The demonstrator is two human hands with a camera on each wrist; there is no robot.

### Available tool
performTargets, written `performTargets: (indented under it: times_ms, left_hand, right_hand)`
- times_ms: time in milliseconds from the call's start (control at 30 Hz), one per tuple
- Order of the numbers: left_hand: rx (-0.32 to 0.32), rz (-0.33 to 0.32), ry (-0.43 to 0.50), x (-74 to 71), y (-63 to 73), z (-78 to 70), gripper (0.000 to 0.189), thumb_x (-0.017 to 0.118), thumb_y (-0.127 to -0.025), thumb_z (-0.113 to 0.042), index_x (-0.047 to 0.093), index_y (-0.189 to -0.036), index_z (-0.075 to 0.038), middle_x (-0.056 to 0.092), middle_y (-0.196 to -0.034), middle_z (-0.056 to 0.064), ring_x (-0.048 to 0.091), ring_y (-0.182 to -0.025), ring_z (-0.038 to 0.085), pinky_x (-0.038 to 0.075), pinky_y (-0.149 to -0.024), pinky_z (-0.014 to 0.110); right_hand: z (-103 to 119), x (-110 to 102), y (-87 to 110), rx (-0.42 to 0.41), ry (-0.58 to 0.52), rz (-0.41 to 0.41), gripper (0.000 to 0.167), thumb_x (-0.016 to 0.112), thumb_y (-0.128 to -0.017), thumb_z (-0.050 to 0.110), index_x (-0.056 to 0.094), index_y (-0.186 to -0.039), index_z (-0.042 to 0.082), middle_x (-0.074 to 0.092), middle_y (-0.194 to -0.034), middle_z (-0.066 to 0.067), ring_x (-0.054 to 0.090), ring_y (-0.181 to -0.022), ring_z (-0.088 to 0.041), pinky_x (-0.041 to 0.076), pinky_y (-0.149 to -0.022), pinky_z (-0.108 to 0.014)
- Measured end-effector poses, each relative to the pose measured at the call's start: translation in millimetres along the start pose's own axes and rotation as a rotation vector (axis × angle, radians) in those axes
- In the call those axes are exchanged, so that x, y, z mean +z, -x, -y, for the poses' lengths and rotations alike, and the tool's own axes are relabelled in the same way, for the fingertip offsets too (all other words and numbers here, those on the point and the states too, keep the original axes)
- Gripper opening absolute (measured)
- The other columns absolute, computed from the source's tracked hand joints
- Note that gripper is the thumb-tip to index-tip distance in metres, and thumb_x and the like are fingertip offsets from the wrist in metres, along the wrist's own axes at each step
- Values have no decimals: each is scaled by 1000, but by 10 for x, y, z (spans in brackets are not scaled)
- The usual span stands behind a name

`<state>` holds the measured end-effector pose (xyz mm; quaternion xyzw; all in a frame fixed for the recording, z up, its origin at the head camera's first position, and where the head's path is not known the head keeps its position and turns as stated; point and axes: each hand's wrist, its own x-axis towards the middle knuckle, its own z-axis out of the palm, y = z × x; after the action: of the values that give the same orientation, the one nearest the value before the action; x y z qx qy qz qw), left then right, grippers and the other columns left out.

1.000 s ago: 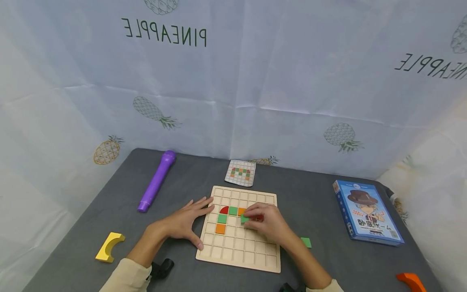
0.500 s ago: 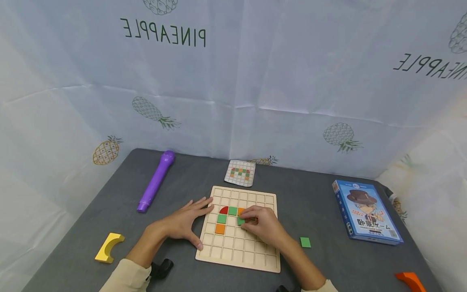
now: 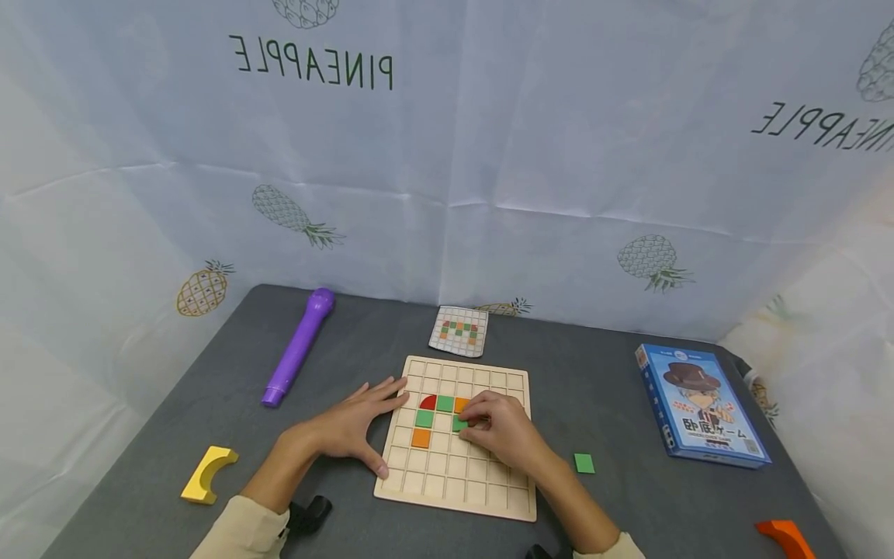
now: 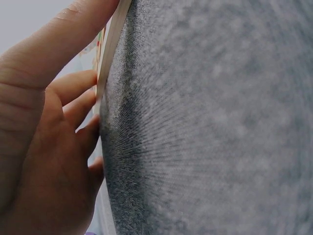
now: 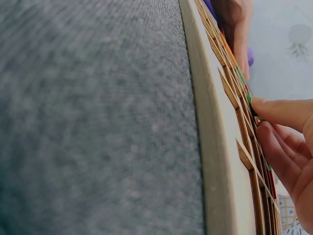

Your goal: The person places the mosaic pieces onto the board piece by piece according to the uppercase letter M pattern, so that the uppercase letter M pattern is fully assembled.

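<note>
My left hand (image 3: 355, 427) lies spread at the left edge of a pale wooden grid board (image 3: 447, 487), thumb and fingertips touching its rim. Over the board's middle, my right hand (image 3: 508, 431) pinches a green square tile (image 3: 458, 424) at a cell just below an orange tile (image 3: 462, 404). To the left of these sit a red quarter-round tile (image 3: 428, 402), a green tile (image 3: 445, 404), another green tile (image 3: 424, 418) and a lower orange tile (image 3: 421, 439). In the right wrist view, a red piece (image 5: 272, 183) shows beyond my fingers; the head view hides it.
Behind the board lies a pattern card (image 3: 459, 331). A loose green tile (image 3: 583, 463) is right of the board. Around them are a purple microphone-shaped stick (image 3: 300, 347), a yellow arch block (image 3: 209, 473), a blue game box (image 3: 704, 407) and an orange block (image 3: 786, 537).
My right hand has moved slightly left and brought the green tile from above the grid to the cell below the orange tile. The left hand has stayed still.
</note>
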<state>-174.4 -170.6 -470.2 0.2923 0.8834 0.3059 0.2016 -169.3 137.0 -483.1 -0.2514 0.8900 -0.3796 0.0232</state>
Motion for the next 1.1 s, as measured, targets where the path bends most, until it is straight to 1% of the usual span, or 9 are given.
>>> performTargets:
  times_ms: [267,433,700,933,1100]
  left_hand:
    - [-5,5,2,-7,11,-25,121,95,-64,-45,33,-160,-5,16,-173,14,11,-160,43,6,-126,70]
    - [-7,6,4,-7,10,-21,121,95,-64,-44,33,-160,-4,16,-173,14,10,-160,43,6,-126,70]
    - [3,-3,-2,-11,7,-13,121,95,-63,-44,33,-159,-4,17,-173,14,11,-160,44,7,-125,71]
    - [-10,5,2,-18,9,-25,121,95,-64,-45,33,-160,-5,16,-173,13,11,-160,43,6,-126,70]
    - [-8,1,1,-15,11,-31,121,95,-64,-45,33,-160,-5,17,-173,14,12,-160,43,6,-126,70]
  right_hand:
    - [21,3,-8,1,24,9,12,85,-82,14,81,-93,14,73,-98,4,65,-83,-4,55,-71,-17]
    - [26,11,-7,1,37,6,10,85,-82,14,80,-90,16,72,-97,5,66,-83,-6,55,-72,-17]
    - [36,17,-11,13,37,4,11,86,-81,13,79,-88,17,70,-97,6,64,-82,-7,55,-71,-17]
    - [35,16,-10,13,48,7,10,86,-81,13,79,-88,17,70,-96,6,63,-82,-6,54,-71,-17]
    - [34,12,-4,14,51,12,10,86,-81,13,79,-87,16,69,-96,5,63,-80,-6,53,-70,-17]
